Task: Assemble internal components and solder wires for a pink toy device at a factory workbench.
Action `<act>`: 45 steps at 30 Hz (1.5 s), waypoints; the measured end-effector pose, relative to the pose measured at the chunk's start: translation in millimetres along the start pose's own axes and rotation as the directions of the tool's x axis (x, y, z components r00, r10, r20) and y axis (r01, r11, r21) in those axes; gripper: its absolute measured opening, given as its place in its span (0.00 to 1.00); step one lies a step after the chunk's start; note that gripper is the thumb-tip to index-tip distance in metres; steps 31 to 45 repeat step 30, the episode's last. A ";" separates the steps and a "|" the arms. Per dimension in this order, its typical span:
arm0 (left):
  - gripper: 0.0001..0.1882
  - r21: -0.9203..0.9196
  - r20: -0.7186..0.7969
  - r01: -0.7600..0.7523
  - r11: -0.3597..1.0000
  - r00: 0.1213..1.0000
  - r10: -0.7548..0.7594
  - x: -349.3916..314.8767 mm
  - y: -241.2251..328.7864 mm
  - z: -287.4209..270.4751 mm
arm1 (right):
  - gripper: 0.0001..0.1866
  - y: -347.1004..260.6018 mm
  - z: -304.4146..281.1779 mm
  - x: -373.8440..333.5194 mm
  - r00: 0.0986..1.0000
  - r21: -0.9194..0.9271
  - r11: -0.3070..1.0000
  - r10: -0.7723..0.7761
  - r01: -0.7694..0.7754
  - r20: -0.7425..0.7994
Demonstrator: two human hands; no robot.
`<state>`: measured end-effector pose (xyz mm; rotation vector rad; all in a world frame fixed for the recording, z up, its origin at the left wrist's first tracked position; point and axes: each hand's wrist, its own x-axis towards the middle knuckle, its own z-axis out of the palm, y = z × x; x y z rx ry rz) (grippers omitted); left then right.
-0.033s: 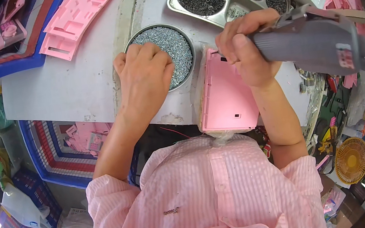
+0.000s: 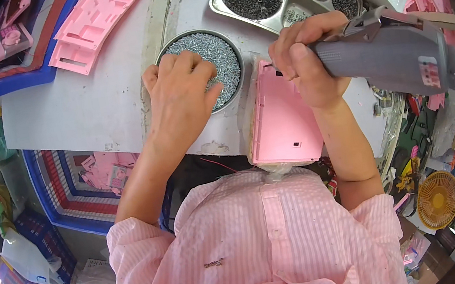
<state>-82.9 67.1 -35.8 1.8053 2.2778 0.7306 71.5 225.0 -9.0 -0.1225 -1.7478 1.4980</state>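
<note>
My left hand (image 2: 179, 99) is over a round metal bowl (image 2: 242, 72) full of small silvery screws (image 2: 219, 58). Its fingers are bent and a little apart, and the thumb stands off to the right; the fingertips are partly hidden against the screws. My right hand (image 2: 310, 62) grips a grey electric screwdriver (image 2: 382, 57), which lies nearly level. Its tip points left, above the upper end of a pink plastic panel (image 2: 283, 116). That panel sits at the table's near edge, with clear plastic film showing round it.
A metal compartment tray (image 2: 217, 7) holding small black springs and other little parts stands at the back. Pink moulded panels (image 2: 95, 23) lie back left, beside a blue-rimmed basket (image 2: 14, 90). Another basket (image 2: 50, 195) with pink parts stands lower left. At right is a yellow basket (image 2: 439, 200).
My left fingers have loosened and spread slightly, and the thumb has moved away from the index finger. The right hand, screwdriver and panel look almost unchanged.
</note>
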 end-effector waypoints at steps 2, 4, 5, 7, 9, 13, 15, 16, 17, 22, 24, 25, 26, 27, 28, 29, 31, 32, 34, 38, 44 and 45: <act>0.05 -0.003 0.013 -0.050 0.999 0.999 0.050 -0.2 -0.9 0.4 | 0.09 1.0 1.7 -0.7 1.000 -0.004 1.000 0.029 -0.029 0.012; 0.05 -0.007 -0.010 -0.070 0.997 0.997 0.070 -0.3 0.0 2.4 | 0.09 -0.9 3.4 -0.8 0.997 0.013 0.997 0.074 -0.074 -0.002; 0.05 -0.007 -0.024 -0.085 0.996 0.996 0.085 1.1 0.2 2.9 | 0.09 -3.2 4.0 1.1 0.995 0.016 0.995 0.096 -0.095 -0.013; 0.05 0.037 -0.063 -0.055 0.998 0.996 0.057 4.6 1.3 4.7 | 0.09 -12.4 3.2 6.4 0.997 0.078 0.994 0.082 -0.080 -0.015; 0.06 0.031 -0.064 -0.073 0.997 0.995 0.075 4.6 -0.4 3.5 | 0.10 -28.7 0.3 14.3 1.000 0.209 0.978 0.012 -0.012 0.000; 0.07 -0.118 -0.117 -0.243 0.963 0.966 0.230 6.0 19.3 -4.4 | 0.15 -57.3 11.5 10.0 0.997 0.378 0.924 -0.034 0.059 -0.074; 0.07 -0.194 -0.174 -0.290 0.937 0.950 0.258 1.3 34.8 -4.4 | 0.14 -72.0 8.0 -0.1 1.000 0.331 0.944 0.013 -0.018 0.018; 0.08 -0.234 -0.189 -0.297 0.926 0.948 0.256 -1.4 38.3 -2.8 | 0.13 -77.6 7.5 -2.8 0.997 0.299 0.953 0.032 -0.051 0.068; 0.09 -0.277 -0.203 -0.305 0.911 0.945 0.255 -3.7 41.0 -0.8 | 0.13 -79.9 7.7 -4.7 0.996 0.288 0.956 0.043 -0.064 0.081; 0.10 -0.365 -0.167 -0.278 0.889 0.958 0.231 -10.2 45.9 1.8 | 0.12 -77.9 8.3 -11.5 0.993 0.272 0.959 0.053 -0.081 0.109; 0.11 -0.342 -0.171 -0.292 0.893 0.954 0.246 -13.1 44.9 2.5 | 0.12 -73.6 10.2 -13.5 0.994 0.271 0.960 0.041 -0.067 0.103; 0.11 -0.317 -0.177 -0.308 0.897 0.948 0.263 -14.6 43.4 3.5 | 0.13 -72.4 11.6 -14.5 0.994 0.279 0.957 0.048 -0.074 0.100; 0.12 -0.297 -0.182 -0.328 0.897 0.941 0.284 -14.6 42.0 5.3 | 0.13 -71.6 12.1 -16.2 0.994 0.281 0.956 0.058 -0.082 0.093; 0.13 -0.251 -0.201 -0.271 0.929 0.954 0.224 -11.5 36.9 4.4 | 0.13 -70.3 12.7 -17.8 0.994 0.283 0.955 0.068 -0.090 0.087; 0.14 -0.206 -0.222 -0.211 0.956 0.961 0.164 -6.3 27.2 0.6 | 0.13 -67.4 13.4 -18.8 0.994 0.275 0.957 0.078 -0.096 0.074; 0.15 -0.162 -0.243 -0.149 0.976 0.964 0.106 -3.2 18.9 -4.3 | 0.14 -63.7 13.6 -20.0 0.994 0.266 0.958 0.089 -0.102 0.058; 0.15 0.084 -0.021 0.043 0.996 0.999 -0.041 -3.8 11.1 -10.6 | 0.14 -58.9 13.8 -20.9 0.994 0.258 0.960 0.101 -0.108 0.042; 0.15 0.084 -0.021 0.043 0.996 0.999 -0.041 -3.8 11.1 -10.6 | 0.14 -58.9 13.8 -20.9 0.994 0.258 0.960 0.101 -0.108 0.042; 0.15 0.084 -0.021 0.043 0.996 0.999 -0.041 -3.8 11.1 -10.6 | 0.14 -58.9 13.8 -20.9 0.994 0.258 0.960 0.101 -0.108 0.042; 0.15 0.084 -0.021 0.043 0.996 0.999 -0.041 -3.8 11.1 -10.6 | 0.14 -58.9 13.8 -20.9 0.994 0.258 0.960 0.101 -0.108 0.042; 0.15 0.084 -0.021 0.043 0.996 0.999 -0.041 -3.8 11.1 -10.6 | 0.14 -58.9 13.8 -20.9 0.994 0.258 0.960 0.101 -0.108 0.042; 0.15 0.084 -0.021 0.043 0.996 0.999 -0.041 -3.8 11.1 -10.6 | 0.14 -58.9 13.8 -20.9 0.994 0.258 0.960 0.101 -0.108 0.042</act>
